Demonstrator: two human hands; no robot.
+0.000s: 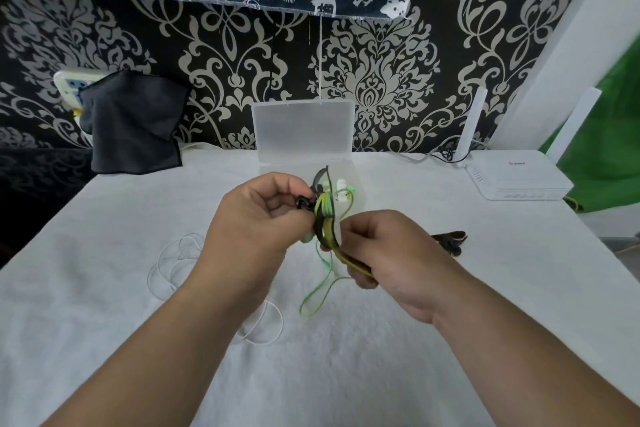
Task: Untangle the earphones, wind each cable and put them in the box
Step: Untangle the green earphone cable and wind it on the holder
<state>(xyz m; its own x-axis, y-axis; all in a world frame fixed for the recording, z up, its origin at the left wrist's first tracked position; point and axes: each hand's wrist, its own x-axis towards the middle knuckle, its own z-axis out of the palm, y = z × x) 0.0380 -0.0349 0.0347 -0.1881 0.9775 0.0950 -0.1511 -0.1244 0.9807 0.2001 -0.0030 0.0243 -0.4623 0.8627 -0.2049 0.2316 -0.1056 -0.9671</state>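
Above the white cloth I hold a tangle of earphone cables (325,215), yellow-green, pale green and black, with green and white earbuds sticking up at its top. My left hand (259,222) pinches the bundle at its left side. My right hand (384,253) grips the yellow-and-black cable lower down; a green loop (313,302) hangs below. White earphones (173,260) lie loose on the cloth to the left, partly under my left arm. The translucent plastic box (301,128) stands open at the back, lid up against the wall.
A black earphone piece (450,241) lies on the cloth right of my right hand. A white router (516,177) sits at the back right with its cables. A dark cloth (133,121) hangs at the back left over a wall socket. Patterned wallpaper backs the table.
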